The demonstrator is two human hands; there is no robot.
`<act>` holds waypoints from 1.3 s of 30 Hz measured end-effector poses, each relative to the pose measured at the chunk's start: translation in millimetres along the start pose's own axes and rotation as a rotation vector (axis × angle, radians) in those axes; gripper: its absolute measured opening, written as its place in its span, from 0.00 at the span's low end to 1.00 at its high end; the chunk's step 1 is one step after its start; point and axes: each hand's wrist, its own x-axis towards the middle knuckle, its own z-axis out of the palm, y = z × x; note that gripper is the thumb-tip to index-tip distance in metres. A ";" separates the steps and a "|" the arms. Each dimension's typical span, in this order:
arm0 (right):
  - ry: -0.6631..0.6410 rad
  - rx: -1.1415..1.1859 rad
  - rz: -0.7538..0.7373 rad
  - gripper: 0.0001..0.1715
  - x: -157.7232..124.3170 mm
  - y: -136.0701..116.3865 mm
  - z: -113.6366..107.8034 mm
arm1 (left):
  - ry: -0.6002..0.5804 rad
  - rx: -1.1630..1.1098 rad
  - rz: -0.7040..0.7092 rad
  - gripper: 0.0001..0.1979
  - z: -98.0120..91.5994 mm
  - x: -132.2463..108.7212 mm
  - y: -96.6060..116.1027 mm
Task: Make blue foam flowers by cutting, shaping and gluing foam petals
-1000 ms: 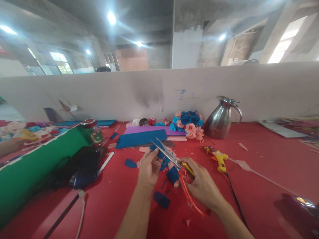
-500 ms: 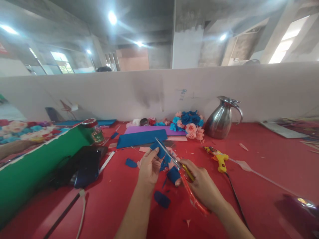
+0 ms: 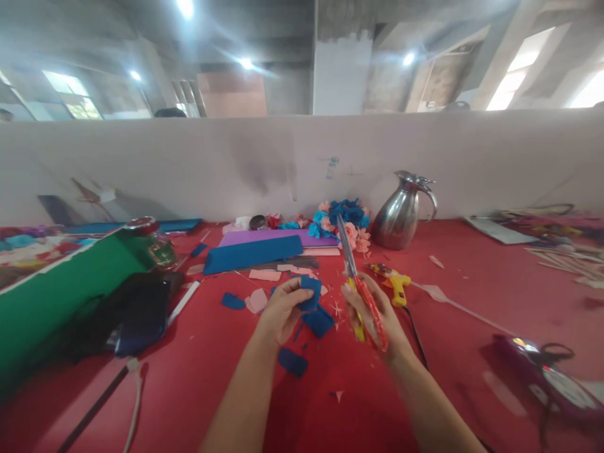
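Note:
My left hand (image 3: 284,307) pinches a small blue paper piece (image 3: 310,294) between thumb and fingers. In my right hand (image 3: 381,314) is a pair of scissors (image 3: 349,248) with red and yellow handles, its blades close together and pointing up and away. A gap separates the scissors from the held piece. Under and around my hands lie blue cut pieces (image 3: 292,362) and pink paper pieces (image 3: 256,301). A long blue paper strip (image 3: 255,254) rests on a purple sheet (image 3: 231,238) farther back.
Blue and pink paper flowers (image 3: 346,220) stand beside a steel jug (image 3: 400,214). To the right are a yellow glue gun (image 3: 400,286) with its cord and a purple device (image 3: 542,377). A phone (image 3: 141,321), a glass jar (image 3: 160,248) and a green board (image 3: 94,277) are at left.
The scissors have drawn away from the blue piece, swung upright and closed. My left hand has turned the piece. The view has shifted right.

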 end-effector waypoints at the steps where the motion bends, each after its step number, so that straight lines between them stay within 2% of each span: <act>1: 0.027 0.050 0.009 0.29 0.8 -1.4 -0.2 | -0.068 0.070 -0.024 0.07 2.0 -1.0 -2.3; 4: -0.083 0.105 0.081 0.33 3.2 -2.1 -1.8 | -0.216 0.257 -0.045 0.04 5.6 -1.8 -8.6; 7: -0.149 0.106 0.129 0.27 4.6 1.4 -2.9 | -0.264 0.370 -0.043 0.03 5.3 -0.5 -12.0; 10: -0.098 0.127 0.109 0.23 4.9 4.2 -2.3 | -0.208 0.363 0.000 0.05 4.1 1.3 -12.5; 14: -0.031 0.156 0.078 0.23 5.7 5.4 0.3 | -0.078 0.188 0.086 0.08 5.4 2.2 -12.4; 20: -0.022 0.145 0.031 0.21 5.0 7.4 6.9 | -0.015 0.105 0.042 0.09 12.6 1.9 -17.3; 24: -0.070 -0.064 -0.021 0.21 3.1 4.9 2.7 | 0.086 -0.001 0.045 0.11 9.8 4.2 -16.6; 27: -0.167 -0.400 -0.160 0.30 3.0 3.3 -6.7 | 0.150 -0.095 0.084 0.10 3.1 4.8 -8.6; 30: -0.278 -0.711 -0.258 0.35 1.7 1.9 -12.9 | 0.130 -0.188 0.175 0.09 -3.7 2.2 3.0; 34: -0.403 -0.849 -0.300 0.34 -4.0 0.5 -11.0 | 0.094 -0.229 0.263 0.08 -9.6 -1.9 13.1; 39: -0.385 -0.933 -0.340 0.33 -6.0 4.2 -7.2 | 0.102 -0.208 0.315 0.08 -13.1 -0.6 12.5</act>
